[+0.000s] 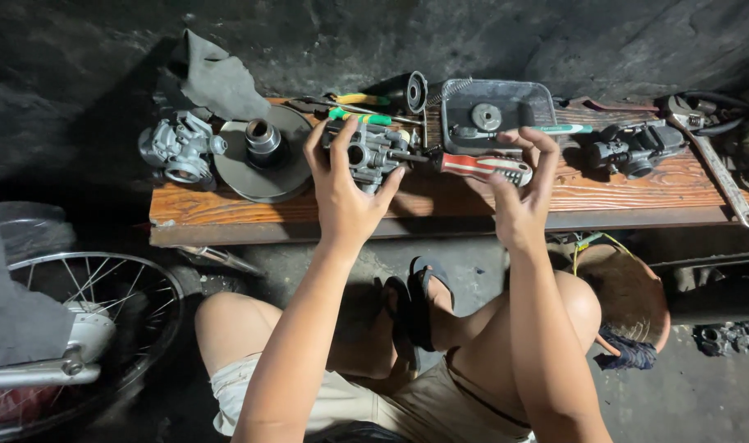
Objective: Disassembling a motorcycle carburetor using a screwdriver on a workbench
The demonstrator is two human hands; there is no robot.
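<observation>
Left grip (pixel 347 182) clasps a grey carburetor (pixel 373 153) on the wooden worktop (pixel 226 209); right grip (pixel 518 184), fingers spread, hovers touching the red-handled screwdriver (pixel 483 167) beside it.

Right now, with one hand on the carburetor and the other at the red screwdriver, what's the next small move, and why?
Probably close the right hand around the red screwdriver: its fingers only curl over the handle, while the left hand already steadies the carburetor on the wooden bench.

left hand (pixel 341 193) grips carburetor (pixel 373 153) | right hand (pixel 518 197) on red-handled screwdriver (pixel 481 167)
</observation>
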